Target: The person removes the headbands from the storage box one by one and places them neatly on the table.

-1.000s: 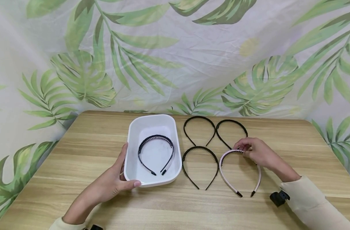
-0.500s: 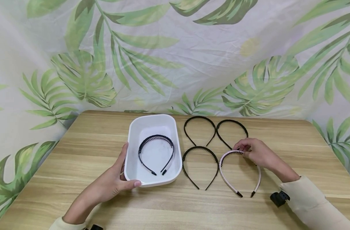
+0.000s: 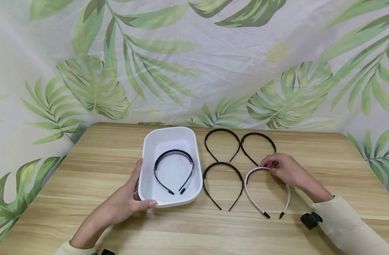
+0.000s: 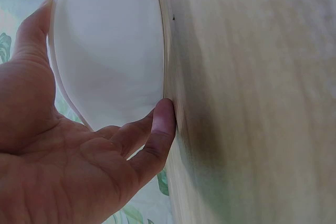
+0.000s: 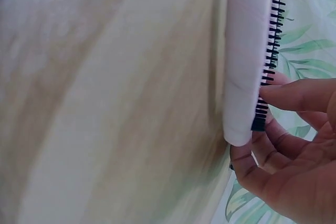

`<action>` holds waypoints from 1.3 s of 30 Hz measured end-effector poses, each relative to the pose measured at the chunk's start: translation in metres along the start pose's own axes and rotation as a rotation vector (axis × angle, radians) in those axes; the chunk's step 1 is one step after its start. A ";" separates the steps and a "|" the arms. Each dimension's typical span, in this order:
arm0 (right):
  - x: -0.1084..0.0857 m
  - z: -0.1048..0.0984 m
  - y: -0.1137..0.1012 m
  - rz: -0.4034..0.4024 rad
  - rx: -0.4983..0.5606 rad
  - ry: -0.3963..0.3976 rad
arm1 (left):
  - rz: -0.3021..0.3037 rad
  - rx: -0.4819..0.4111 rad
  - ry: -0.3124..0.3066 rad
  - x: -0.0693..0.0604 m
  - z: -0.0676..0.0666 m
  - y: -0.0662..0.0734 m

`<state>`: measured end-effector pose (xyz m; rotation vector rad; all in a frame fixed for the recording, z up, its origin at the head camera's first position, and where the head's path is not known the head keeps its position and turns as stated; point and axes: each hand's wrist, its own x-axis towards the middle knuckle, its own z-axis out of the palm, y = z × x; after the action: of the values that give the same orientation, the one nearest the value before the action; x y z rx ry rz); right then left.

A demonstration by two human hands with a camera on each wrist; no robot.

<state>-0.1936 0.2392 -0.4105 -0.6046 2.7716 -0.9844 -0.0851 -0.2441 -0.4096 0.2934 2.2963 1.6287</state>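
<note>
My left hand (image 3: 127,203) holds the white plastic tray (image 3: 173,175) at its near left corner, thumb on the near rim and fingers along the side. Inside the tray lie dark toothed headbands (image 3: 173,151), seemingly stacked; how many is unclear. My right hand (image 3: 288,170) pinches the top of a pale pink headband (image 5: 245,51) with black comb teeth. In the right wrist view, the thumb (image 5: 294,95) touches the teeth while other fingers are at the band's far side. The pink headband's black-tipped ends point toward the near table edge.
Between the tray and my right hand, a black headband (image 3: 222,163) lies left of the pink one. Behind them are another black headband (image 3: 222,130) and a third black headband (image 3: 258,134). A leaf-print cloth (image 3: 168,71) hangs behind the wooden table (image 3: 194,233).
</note>
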 end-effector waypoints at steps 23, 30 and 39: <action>0.000 0.001 -0.004 0.010 -0.046 0.039 | -0.023 -0.006 0.005 -0.001 0.000 0.000; 0.000 -0.001 -0.009 0.017 -0.073 0.059 | -0.006 -0.013 -0.003 -0.001 0.000 -0.001; 0.003 -0.005 -0.023 -0.011 -0.086 0.090 | -0.002 -0.031 -0.012 0.000 0.000 0.000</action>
<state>-0.1900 0.2243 -0.3922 -0.6017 2.9062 -0.9201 -0.0850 -0.2446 -0.4099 0.2930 2.2602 1.6552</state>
